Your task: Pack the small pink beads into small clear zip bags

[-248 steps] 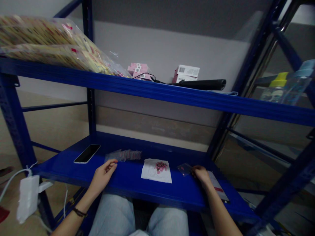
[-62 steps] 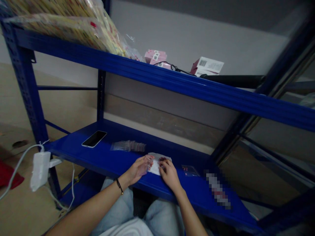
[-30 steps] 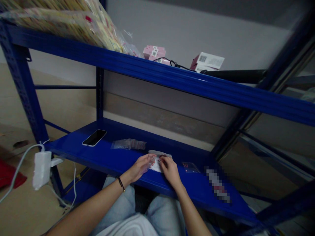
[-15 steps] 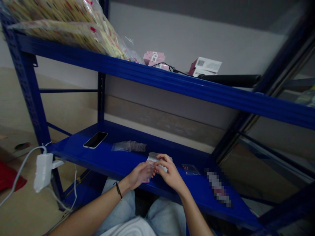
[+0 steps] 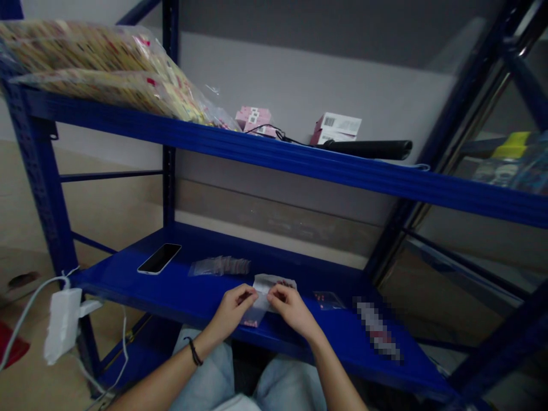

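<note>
In the head view, a small clear plastic bag (image 5: 253, 318) hangs upright near the shelf's front edge, with small pink pieces at its bottom. My left hand (image 5: 235, 306) pinches its upper left edge between thumb and fingers. At the upper right of the bag my right hand (image 5: 291, 308) is closed in a similar pinch. Just behind the hands lies a white sheet or packet (image 5: 265, 280) with small dark reddish pieces on its right part. My fingers hide some of the bag's top.
Left of my hands lies a row of overlapping clear bags (image 5: 220, 265), then a phone (image 5: 160, 258). Another clear bag (image 5: 329, 300) with small red pieces lies to the right, before a pixelated item (image 5: 379, 330). The upper shelf beam (image 5: 274, 151) crosses above.
My hands have drawn apart into two facing pinches at the bag's top. The bag's lower part with the pink pieces now shows below them. The view has tilted slightly upward.
</note>
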`<state>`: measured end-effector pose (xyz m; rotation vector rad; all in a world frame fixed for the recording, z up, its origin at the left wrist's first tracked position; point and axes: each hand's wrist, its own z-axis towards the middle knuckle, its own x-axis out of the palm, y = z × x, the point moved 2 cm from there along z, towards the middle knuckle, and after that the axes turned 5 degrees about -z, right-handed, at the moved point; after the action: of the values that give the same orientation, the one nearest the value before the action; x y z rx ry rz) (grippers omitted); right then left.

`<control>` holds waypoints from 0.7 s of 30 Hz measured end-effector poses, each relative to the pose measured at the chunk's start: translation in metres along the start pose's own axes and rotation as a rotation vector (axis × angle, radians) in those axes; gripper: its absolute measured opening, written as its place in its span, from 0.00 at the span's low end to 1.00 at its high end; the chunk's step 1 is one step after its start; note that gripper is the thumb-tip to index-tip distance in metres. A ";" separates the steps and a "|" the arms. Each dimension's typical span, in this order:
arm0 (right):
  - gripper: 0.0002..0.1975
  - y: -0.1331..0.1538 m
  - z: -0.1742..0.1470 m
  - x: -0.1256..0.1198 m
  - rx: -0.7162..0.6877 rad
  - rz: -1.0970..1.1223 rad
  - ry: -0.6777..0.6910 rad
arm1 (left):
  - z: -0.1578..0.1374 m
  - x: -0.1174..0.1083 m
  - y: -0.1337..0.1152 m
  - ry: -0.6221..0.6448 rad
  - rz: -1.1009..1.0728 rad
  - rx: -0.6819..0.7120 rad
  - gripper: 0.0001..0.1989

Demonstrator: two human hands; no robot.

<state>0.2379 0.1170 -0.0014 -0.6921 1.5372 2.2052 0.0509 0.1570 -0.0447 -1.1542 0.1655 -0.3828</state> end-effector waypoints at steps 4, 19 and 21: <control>0.10 0.001 -0.001 -0.002 -0.038 -0.074 -0.050 | 0.002 -0.004 -0.007 0.009 0.098 0.057 0.09; 0.08 0.017 -0.005 0.013 -0.086 -0.068 0.000 | -0.005 0.006 -0.019 0.145 0.258 0.134 0.12; 0.08 0.017 -0.005 0.013 -0.070 -0.059 0.021 | -0.005 0.006 -0.023 0.172 0.286 0.157 0.13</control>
<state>0.2185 0.1067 0.0028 -0.7744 1.4366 2.2232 0.0501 0.1418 -0.0250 -0.9267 0.4390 -0.2360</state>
